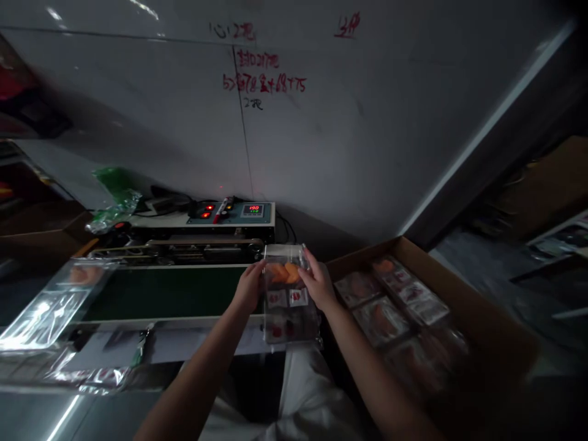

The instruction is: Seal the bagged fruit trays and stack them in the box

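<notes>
Both my hands hold a transparent plastic pack [287, 294] upright by its sides, just above the near end of a green conveyor belt [165, 294]. Inside it are orange food pieces and small white printed sachets. My left hand [248, 286] grips its left edge, and my right hand [318, 282] grips its right edge. The pack's top edge points towards a band sealer [177, 251] at the back. To the right, a cardboard box [459, 300] holds several similar sealed packs.
Further transparent packs [55, 300] lie on the left, by the belt. The sealer's control panel [232, 214] shows red digits. A green plastic bag [114, 196] sits behind it, near a white wall [349, 135] with red handwriting. My white-clothed lap lies below my hands.
</notes>
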Available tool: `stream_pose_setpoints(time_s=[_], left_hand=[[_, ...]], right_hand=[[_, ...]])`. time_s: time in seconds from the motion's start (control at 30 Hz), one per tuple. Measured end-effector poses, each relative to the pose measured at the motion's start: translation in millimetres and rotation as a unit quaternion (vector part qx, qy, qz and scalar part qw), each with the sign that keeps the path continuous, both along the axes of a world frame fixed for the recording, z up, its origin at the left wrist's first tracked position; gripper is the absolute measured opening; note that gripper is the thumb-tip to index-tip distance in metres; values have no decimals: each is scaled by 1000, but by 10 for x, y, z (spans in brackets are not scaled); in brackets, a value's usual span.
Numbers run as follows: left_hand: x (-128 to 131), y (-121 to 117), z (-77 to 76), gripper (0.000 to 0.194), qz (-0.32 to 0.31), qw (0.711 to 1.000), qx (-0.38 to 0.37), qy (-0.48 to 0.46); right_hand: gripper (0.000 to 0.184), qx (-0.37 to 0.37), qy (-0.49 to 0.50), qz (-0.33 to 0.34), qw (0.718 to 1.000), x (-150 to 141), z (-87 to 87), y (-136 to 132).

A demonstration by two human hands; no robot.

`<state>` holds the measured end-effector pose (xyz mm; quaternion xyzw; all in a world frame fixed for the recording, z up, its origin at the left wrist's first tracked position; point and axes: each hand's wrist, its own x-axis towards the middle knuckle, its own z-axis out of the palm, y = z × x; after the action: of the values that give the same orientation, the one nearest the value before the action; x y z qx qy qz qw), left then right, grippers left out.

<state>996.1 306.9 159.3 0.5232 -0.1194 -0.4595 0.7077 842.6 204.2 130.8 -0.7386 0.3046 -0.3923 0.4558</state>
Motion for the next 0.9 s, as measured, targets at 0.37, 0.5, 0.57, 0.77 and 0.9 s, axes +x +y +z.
stream_pose_setpoints(time_s=[0.37, 0.5, 0.57, 0.77, 0.9], left_hand=[[352, -278, -84, 15, 17, 994, 94, 47], [455, -278, -50, 10, -39, 990, 96, 94], [488, -261, -52, 9, -52, 989, 95, 96], [484, -305, -138, 6, -26, 990, 107, 83], [424, -389, -148, 9, 2, 988, 124, 90]], right_hand=[[70, 76, 17, -7, 997, 109, -174, -15], [67, 30, 25, -22, 999, 89, -153, -10], [67, 36, 26, -10, 999, 77, -123, -3], [67, 74, 32, -21, 997, 89, -161, -16], [70, 50, 27, -53, 997, 131, -271, -49]])
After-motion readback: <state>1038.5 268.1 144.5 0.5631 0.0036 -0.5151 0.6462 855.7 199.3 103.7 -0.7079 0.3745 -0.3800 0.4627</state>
